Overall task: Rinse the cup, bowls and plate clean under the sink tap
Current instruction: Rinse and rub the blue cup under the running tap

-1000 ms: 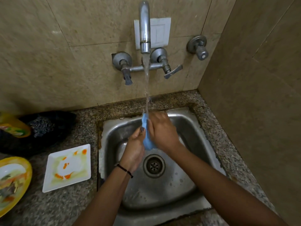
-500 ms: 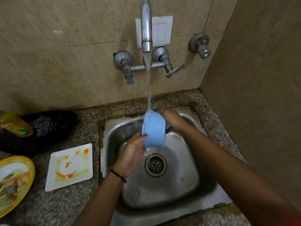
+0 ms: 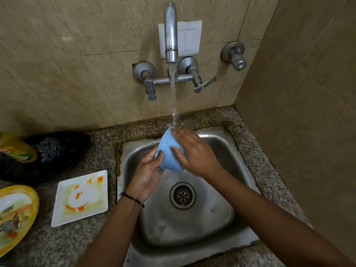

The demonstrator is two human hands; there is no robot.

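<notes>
A small light-blue bowl (image 3: 168,153) is held tilted over the steel sink (image 3: 221,224), its rim up under the stream running from the tap (image 3: 170,35). My left hand (image 3: 147,175) grips it from below on the left. My right hand (image 3: 194,151) lies over its right side, fingers spread against the outer wall. On the counter to the left sits a white square plate (image 3: 81,197) smeared with orange sauce. A yellow bowl (image 3: 15,214) with food scraps shows at the left edge.
A yellow bottle (image 3: 18,149) and a dark scrubber on a black cloth (image 3: 52,149) lie at the back left of the speckled granite counter (image 3: 250,132). Tiled walls close in behind and on the right. The drain (image 3: 182,195) is uncovered.
The blue bowl has been turned in my hands from edge-on to tilted with its outside facing me. My right hand moved from behind it onto its right side.
</notes>
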